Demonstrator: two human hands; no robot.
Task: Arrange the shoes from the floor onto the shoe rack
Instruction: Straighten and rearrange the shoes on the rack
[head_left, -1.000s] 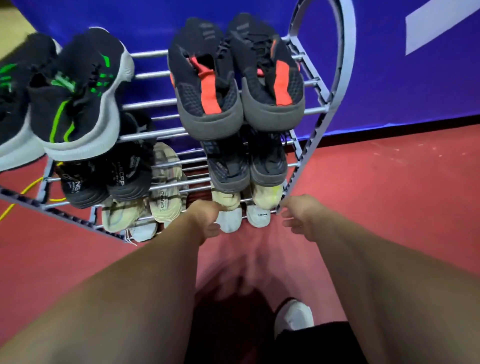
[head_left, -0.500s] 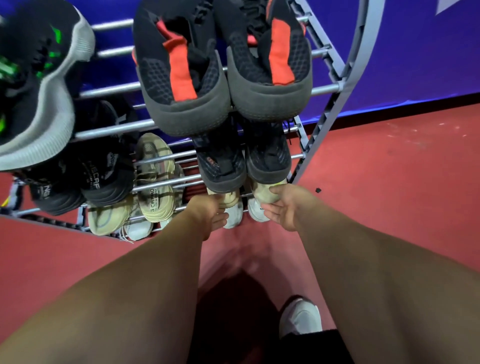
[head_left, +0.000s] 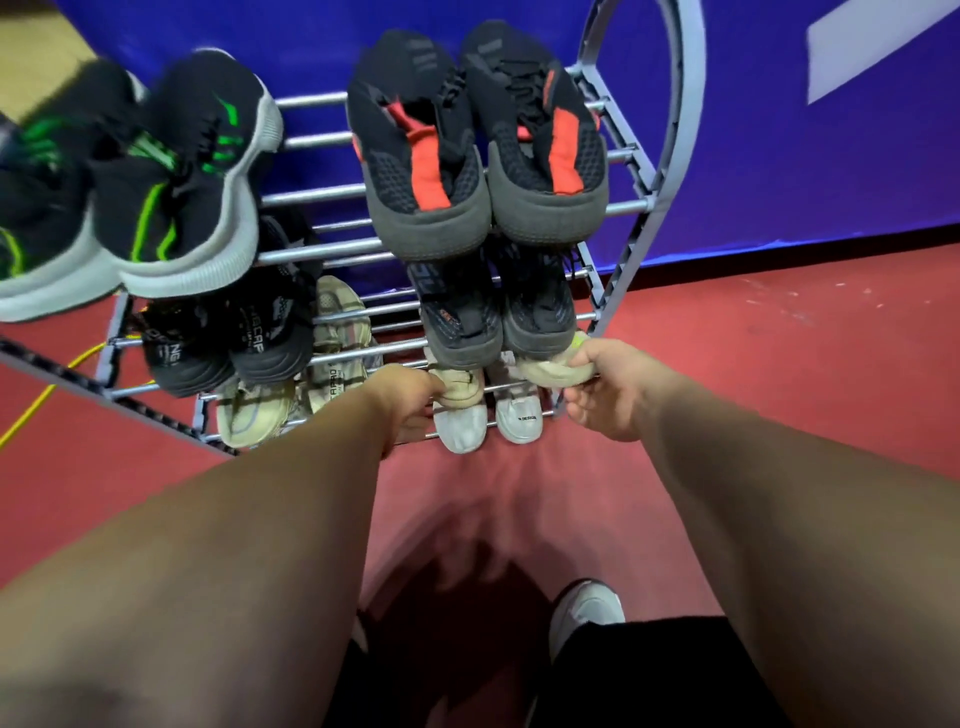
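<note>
Left hand (head_left: 410, 402) fingers curl round heel of left beige shoe (head_left: 460, 389), right hand (head_left: 610, 387) pinches right beige shoe (head_left: 553, 370), both on shoe rack (head_left: 311, 195) low right tier. Should push heels in level, square on rails, clear of black pair (head_left: 460, 312) above.

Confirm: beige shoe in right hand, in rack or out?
In, mostly: the beige shoe lies under the dark pair, toe hidden beneath; right hand grips its heel.

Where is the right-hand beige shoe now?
Head view, lower right of the rack: the right hand grips the beige shoe just under the dark shoe and above the white shoe.
</note>
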